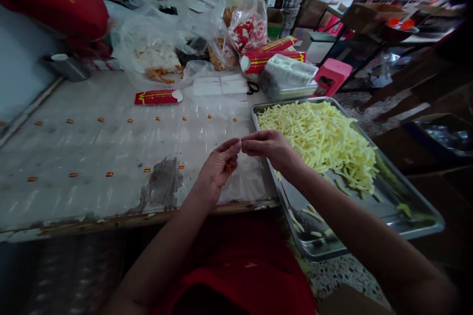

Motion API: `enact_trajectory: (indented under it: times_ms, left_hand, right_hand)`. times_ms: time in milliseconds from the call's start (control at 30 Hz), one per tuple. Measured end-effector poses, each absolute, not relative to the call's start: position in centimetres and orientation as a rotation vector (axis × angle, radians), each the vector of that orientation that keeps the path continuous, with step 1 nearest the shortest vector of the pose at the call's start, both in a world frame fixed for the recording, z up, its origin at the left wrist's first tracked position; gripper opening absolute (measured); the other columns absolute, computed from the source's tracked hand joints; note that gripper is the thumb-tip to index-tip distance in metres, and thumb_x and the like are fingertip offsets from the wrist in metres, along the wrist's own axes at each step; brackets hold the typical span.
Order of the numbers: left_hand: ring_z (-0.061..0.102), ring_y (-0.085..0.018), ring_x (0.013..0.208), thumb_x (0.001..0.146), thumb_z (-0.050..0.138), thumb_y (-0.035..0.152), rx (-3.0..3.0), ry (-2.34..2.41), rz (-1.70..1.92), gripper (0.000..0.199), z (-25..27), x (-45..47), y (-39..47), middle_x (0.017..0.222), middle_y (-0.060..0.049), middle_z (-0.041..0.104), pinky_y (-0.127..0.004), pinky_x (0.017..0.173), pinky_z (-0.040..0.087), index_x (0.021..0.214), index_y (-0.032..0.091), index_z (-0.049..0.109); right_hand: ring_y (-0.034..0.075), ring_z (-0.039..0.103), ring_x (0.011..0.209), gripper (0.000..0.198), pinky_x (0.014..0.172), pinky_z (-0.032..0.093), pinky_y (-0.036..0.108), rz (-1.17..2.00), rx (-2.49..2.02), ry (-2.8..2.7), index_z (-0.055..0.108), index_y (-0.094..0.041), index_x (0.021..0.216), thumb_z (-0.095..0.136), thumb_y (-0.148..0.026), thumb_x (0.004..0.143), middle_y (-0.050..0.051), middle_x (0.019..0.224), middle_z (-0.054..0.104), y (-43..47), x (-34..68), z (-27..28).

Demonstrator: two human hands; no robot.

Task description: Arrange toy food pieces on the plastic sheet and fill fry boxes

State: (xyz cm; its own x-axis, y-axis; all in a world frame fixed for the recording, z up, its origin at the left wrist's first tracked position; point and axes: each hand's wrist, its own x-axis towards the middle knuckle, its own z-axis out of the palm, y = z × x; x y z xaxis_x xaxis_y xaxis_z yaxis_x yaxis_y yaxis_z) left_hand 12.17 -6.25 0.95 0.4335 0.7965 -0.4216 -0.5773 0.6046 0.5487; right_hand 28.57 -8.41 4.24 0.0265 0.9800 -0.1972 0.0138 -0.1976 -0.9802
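Left hand (pixel 218 167), fingers curled around small orange pieces (pixel 229 165); right hand (pixel 271 147), fingers pinched together, tips meeting the left's, anything between them too small to tell; two spaced rows of like pieces (pixel 110 174), on plastic-covered bench (pixel 162 187); metal tray (pixel 295 194), at bench's right end, heaped with yellow sticks (pixel 321 133); red carton (pixel 158 97), lying flat beyond the rows
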Motion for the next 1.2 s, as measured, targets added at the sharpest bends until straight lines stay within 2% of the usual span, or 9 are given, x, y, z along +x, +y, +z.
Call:
enact_trajectory:
  times_ms: [133,233,467,600,700,900,967,1067,1200]
  left_hand:
    - [0.047,-0.002,0.050,0.083,0.071,0.021,0.261,0.797,0.797,0.020,1.5,10.5,-6.0,0.072,0.000,0.056,-0.010,0.040,0.035,0.100,0.011,0.072]
    - [0.047,-0.002,0.050,0.086,0.062,0.013,0.265,0.822,0.755,0.021,1.8,8.8,-6.0,0.073,-0.002,0.056,-0.010,0.039,0.036,0.104,0.009,0.071]
    - [0.049,-0.002,0.052,0.087,0.061,0.008,0.195,0.845,0.798,0.017,0.9,7.0,-5.7,0.078,-0.003,0.058,-0.009,0.040,0.037,0.102,0.010,0.069]
    - [0.051,-0.003,0.053,0.092,0.053,0.008,0.003,0.747,0.820,0.012,0.9,6.6,-5.0,0.077,-0.004,0.058,-0.009,0.042,0.041,0.092,0.010,0.065]
    - [0.053,-0.005,0.054,0.096,0.048,0.013,-0.131,0.660,0.791,0.017,1.9,6.1,-4.5,0.075,-0.005,0.058,-0.010,0.045,0.046,0.087,0.010,0.063]
    - [0.065,-0.012,0.067,0.092,0.053,0.011,-0.099,0.838,0.942,0.012,3.1,4.0,0.5,0.079,-0.009,0.063,-0.021,0.061,0.059,0.082,0.010,0.059]
    - [0.063,-0.010,0.063,0.089,0.053,0.006,-0.023,0.919,1.000,0.011,3.3,2.8,4.7,0.078,-0.009,0.063,-0.018,0.058,0.056,0.080,0.010,0.058]
    - [0.054,-0.007,0.052,0.089,0.054,0.009,0.054,1.002,1.126,0.009,4.4,1.2,13.4,0.068,-0.003,0.058,-0.014,0.049,0.047,0.083,0.012,0.058]
    - [0.056,-0.011,0.058,0.095,0.052,0.040,0.155,1.079,1.327,0.025,6.5,-0.1,26.5,0.073,-0.001,0.061,-0.021,0.058,0.051,0.105,0.020,0.061]
  right_hand:
    - [0.015,0.064,0.064,0.015,0.062,0.048,0.025,0.854,-1.659,-1.627,0.079,-0.016,0.082,0.085,-0.023,0.070,0.002,0.071,0.071,-9.9,30.4,1.9]
    - [0.015,0.064,0.071,0.008,0.067,0.046,0.025,0.603,-1.634,-2.073,0.079,-0.017,0.083,0.080,-0.012,0.077,0.003,0.082,0.071,-10.7,30.1,0.3]
    - [0.017,0.065,0.084,0.018,0.078,0.046,0.026,0.539,-1.501,-2.365,0.077,-0.017,0.090,0.061,-0.018,0.096,0.007,0.094,0.070,-11.0,29.3,0.1]
    - [0.015,0.065,0.078,0.013,0.072,0.044,0.023,0.758,-1.696,-2.183,0.078,-0.020,0.086,0.069,-0.010,0.084,0.002,0.087,0.072,-9.8,29.6,0.1]
    - [0.016,0.062,0.067,0.012,0.058,0.038,0.024,0.807,-1.911,-2.122,0.074,-0.018,0.078,0.082,-0.019,0.070,0.000,0.072,0.069,-7.6,29.4,0.0]
    - [0.012,0.048,0.048,0.045,0.045,0.027,0.023,1.048,-2.045,-2.255,0.058,-0.019,0.063,0.095,-0.036,0.043,-0.005,0.055,0.052,-3.4,29.5,1.0]
    - [0.011,0.046,0.046,0.048,0.042,0.027,0.021,1.321,-1.874,-2.110,0.059,-0.020,0.072,0.092,-0.044,0.047,-0.006,0.057,0.050,-2.7,30.4,1.6]
    - [0.010,0.043,0.047,0.049,0.042,0.031,0.021,1.552,-1.602,-1.862,0.061,-0.020,0.088,0.077,-0.061,0.067,-0.006,0.061,0.049,-2.7,32.4,2.1]
    - [0.014,0.049,0.055,0.050,0.048,0.038,0.024,1.434,-1.649,-1.862,0.058,-0.021,0.074,0.064,-0.071,0.075,0.001,0.062,0.053,-4.7,35.2,1.6]
